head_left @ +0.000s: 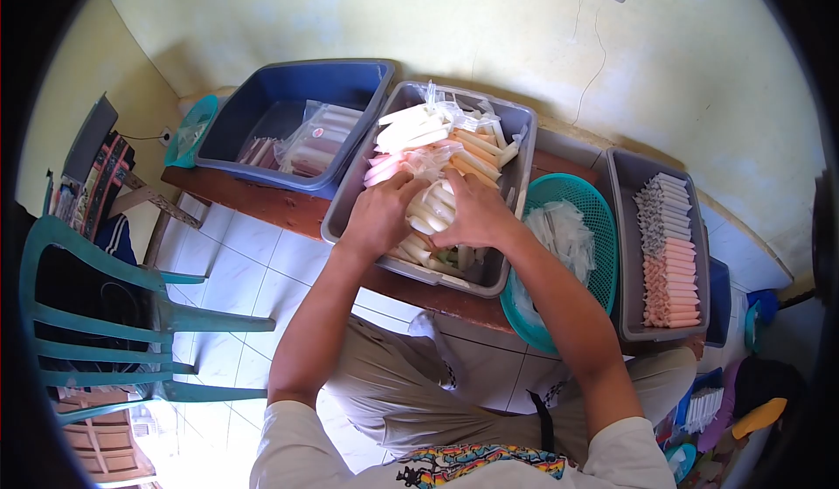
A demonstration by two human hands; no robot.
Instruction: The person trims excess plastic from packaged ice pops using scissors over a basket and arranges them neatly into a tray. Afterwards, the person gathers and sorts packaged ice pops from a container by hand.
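Observation:
A grey tub (520,152) in front of me is heaped with long, thin filled plastic tubes in white, pink and orange. Both hands reach into it. My left hand (383,214) curls against the left side of a bundle of whitish tubes (430,208), near some pink tubes (384,167). On the bundle's right side lies my right hand (476,214), below the orange tubes (476,152). The bundle is held between the two hands, its lower part resting among other tubes. Clear plastic bags wrap several of the tubes at the top of the heap.
Left, a blue tub (253,109) holds bagged tubes. To the right are a green basket (609,227) of clear plastic pieces and a grey tub (622,227) with stacked white and pink tubes. A green chair (105,314) stands at left, beyond the wooden bench (253,201).

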